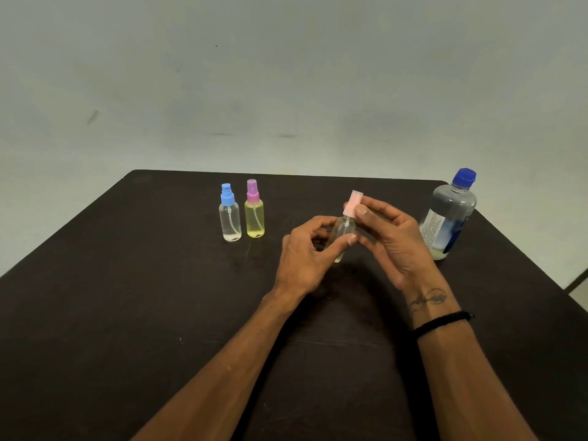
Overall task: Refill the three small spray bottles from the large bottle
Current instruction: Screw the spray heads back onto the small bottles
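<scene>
Looks like this is pretty early going, or at least the middle of things. The left hand [305, 249] has its fingers [337, 246] wrapped around the body of a clear small bottle [343, 230], held tilted above the worktop [159, 297], while the right hand [394, 240] pinches the pale pink sprayer cap [352, 203] between thumb and fingertips. My guess is it's being unscrewed or screwed back on, can't tell which from one still. The held bottle looks mostly empty, maybe a little pale liquid at the bottom, hard to say through the fingers. Well off to the left of the fingers stand the other two, just beside each other: the blue-capped bottle [229, 218] is clear with only a small bit at the bottom, and the purple-capped bottle [254, 214] looks yellow all the way up, though that could be tinted plastic. Both have sprayers on. Just beyond the right hand is the large bottle [450, 214], blue lid on, with only a low layer of yellowish liquid in the base. So I'd say at least two refills are left, and nothing's being poured right now.
</scene>
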Demonstrator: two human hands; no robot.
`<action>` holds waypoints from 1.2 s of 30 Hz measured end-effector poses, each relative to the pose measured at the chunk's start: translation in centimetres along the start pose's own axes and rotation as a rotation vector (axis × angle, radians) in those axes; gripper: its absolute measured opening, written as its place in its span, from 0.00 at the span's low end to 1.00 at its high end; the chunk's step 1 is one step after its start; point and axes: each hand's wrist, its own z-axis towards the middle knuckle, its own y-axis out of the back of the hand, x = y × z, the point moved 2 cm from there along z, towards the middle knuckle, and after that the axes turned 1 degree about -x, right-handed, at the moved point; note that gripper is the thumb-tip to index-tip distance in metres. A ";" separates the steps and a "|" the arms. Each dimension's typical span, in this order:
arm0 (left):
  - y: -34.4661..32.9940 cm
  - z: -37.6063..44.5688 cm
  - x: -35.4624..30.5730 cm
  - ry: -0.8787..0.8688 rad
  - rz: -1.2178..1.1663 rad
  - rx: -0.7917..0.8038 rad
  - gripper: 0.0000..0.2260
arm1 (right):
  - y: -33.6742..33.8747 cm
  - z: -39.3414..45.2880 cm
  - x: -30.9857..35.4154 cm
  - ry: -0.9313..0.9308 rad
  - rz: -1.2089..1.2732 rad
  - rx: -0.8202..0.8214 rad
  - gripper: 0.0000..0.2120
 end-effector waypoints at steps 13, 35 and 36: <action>0.0 0.0 -0.1 0.000 0.016 0.015 0.20 | -0.1 -0.2 0.2 -0.017 0.039 0.059 0.19; -0.2 -0.1 -0.4 0.000 -0.005 0.003 0.18 | -0.2 -0.5 0.4 0.000 0.002 0.069 0.20; -0.2 -0.1 -0.4 -0.003 -0.006 0.005 0.18 | -0.3 -0.5 0.4 0.002 0.005 0.065 0.21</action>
